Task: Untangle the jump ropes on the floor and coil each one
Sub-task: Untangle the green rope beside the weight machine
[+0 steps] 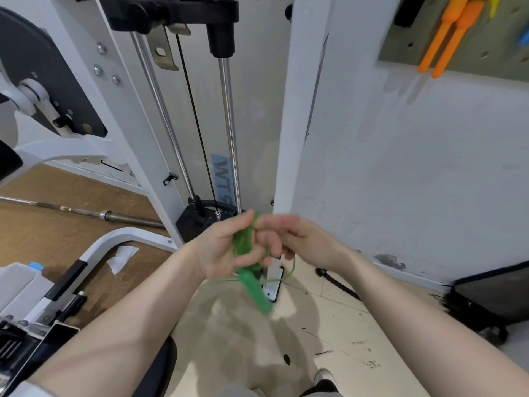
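**Green rope bundled in our left hand**

Our left hand (221, 247) curls its fingers and thumb round a bunch of green rope (243, 242), gripping the coils against the palm. Our right hand (289, 239) meets it from the other side, fingers bent at the top of the bundle; it is blurred, so we cannot tell whether it pinches the cord or only touches it.

The bundle runs roughly upright through the left fist, its upper end at the fingertips. Below the fist a green handle (254, 290) hangs out, its long axis slanting down and to the right, free end toward the floor (329, 325). A thin loop of cord (289, 275) swings out to the right beneath our right hand.

We hold all this in the air above the pale floor, in front of a white weight machine (160, 138). Two orange handles (446, 38) hang on a pegboard (492, 53) at upper right.
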Demonstrator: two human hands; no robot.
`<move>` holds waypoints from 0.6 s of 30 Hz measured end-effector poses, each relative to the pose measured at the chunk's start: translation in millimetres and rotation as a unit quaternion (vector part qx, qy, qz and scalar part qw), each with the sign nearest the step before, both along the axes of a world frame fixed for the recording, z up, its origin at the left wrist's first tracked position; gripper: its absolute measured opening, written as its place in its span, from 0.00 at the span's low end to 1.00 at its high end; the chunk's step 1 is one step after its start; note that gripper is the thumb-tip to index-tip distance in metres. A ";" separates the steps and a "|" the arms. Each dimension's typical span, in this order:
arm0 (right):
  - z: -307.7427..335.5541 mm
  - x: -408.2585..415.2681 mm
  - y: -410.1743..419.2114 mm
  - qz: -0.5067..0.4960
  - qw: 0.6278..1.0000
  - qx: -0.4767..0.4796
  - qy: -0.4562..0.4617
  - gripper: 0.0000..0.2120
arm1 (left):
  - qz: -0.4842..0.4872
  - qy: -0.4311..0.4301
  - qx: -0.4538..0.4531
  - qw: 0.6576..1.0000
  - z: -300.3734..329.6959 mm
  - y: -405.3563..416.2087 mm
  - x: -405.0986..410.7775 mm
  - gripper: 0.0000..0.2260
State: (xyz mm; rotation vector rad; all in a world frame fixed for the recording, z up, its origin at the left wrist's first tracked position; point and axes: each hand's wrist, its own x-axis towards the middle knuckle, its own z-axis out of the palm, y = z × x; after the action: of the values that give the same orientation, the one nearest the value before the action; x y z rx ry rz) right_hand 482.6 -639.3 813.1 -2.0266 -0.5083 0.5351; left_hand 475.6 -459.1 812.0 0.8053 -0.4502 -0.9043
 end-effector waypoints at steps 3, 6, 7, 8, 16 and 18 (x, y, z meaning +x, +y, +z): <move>-1.3 -7.2 7.8 0.095 0.988 -0.122 0.008 0.09 | 0.277 0.007 0.135 0.951 -1.3 -6.4 4.4 0.18; 9.8 -11.2 9.1 0.192 0.958 -0.186 0.107 0.14 | 0.406 -0.033 0.228 0.884 -15.7 -2.9 11.7 0.19; 13.3 -11.6 8.1 0.207 0.953 -0.180 0.128 0.13 | 0.419 -0.051 0.270 0.866 -20.9 0.6 13.0 0.19; 17.5 -12.3 7.9 0.213 0.956 -0.155 0.127 0.11 | 0.400 -0.078 0.325 0.853 -19.4 3.2 11.3 0.19; 12.9 2.2 -3.2 -0.014 0.996 0.069 0.052 0.09 | -0.137 -0.020 0.230 0.963 -3.6 9.5 -8.0 0.41; 6.2 1.1 -7.9 0.001 0.993 0.054 0.101 0.13 | -0.082 0.004 0.052 0.995 -2.7 9.9 -5.2 0.33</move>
State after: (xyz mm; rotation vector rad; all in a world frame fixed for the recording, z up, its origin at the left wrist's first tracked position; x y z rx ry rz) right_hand 483.8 -647.3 819.2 -1.8458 -0.4074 0.6897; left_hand 470.4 -449.1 809.3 0.8690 -0.4703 -1.0902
